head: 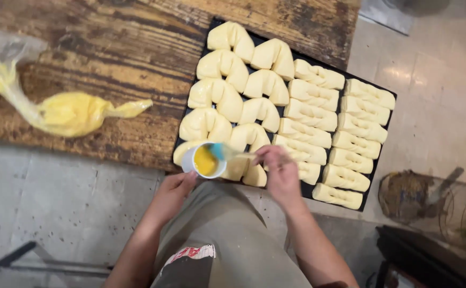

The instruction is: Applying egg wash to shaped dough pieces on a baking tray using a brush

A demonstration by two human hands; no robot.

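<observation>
Our right hand [281, 173] was closed around the handle of a small brush [227, 153], fingers curled over its near end. Its bluish head dipped over the rim of a white cup [203, 160] of yellow wash. The brush lay nearly level, its long axis running left to right, head pointing left toward the cup and handle back into our palm. We judged it light and stiff in the handle, soft at the head, and likely slick where wet, so the dry end of the handle was the place to hold it.

Our left hand [171, 192] held the cup from below, fingers against its near side; how firmly they closed we could not tell. The cup stood upright, mouth up, at the near left corner of the tray [374, 176]. We took it for light but ready to spill, best held low round its wall.

Shaped raw dough pieces [265, 85] filled the dark tray, which overhung the wooden table [110, 58]. They looked soft and easily dented. A bag of yellow liquid [67, 113] lay well to the left.
</observation>
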